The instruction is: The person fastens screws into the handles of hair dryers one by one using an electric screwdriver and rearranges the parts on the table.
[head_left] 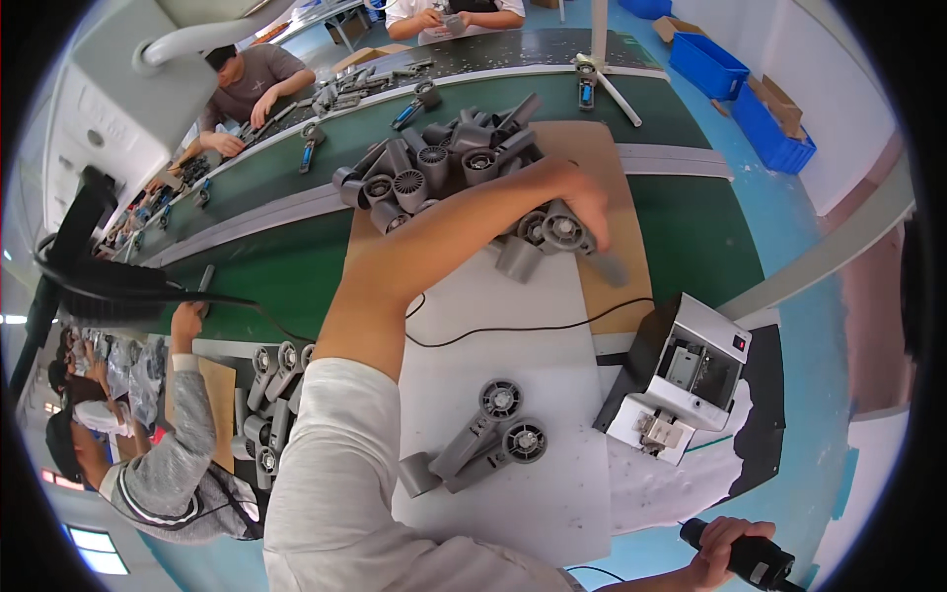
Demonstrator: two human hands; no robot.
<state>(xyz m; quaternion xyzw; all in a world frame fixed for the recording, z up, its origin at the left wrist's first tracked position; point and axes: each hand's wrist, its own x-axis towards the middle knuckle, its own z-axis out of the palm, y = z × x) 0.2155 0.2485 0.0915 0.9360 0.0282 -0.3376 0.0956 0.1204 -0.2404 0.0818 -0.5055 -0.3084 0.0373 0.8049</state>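
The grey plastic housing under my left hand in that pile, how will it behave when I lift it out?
The grey housing under the left hand looks like hollow moulded plastic, so probably stiff and light for its size. Its round head and angled handle suggest it may swing or tip. It lies against others in the pile, so neighbours could shift or slide.

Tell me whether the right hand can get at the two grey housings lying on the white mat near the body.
Probably not as it stands: the right hand is closed around a black tool. The housings lie uncovered on the white mat, with nothing between, so the path is free once the tool is put down.
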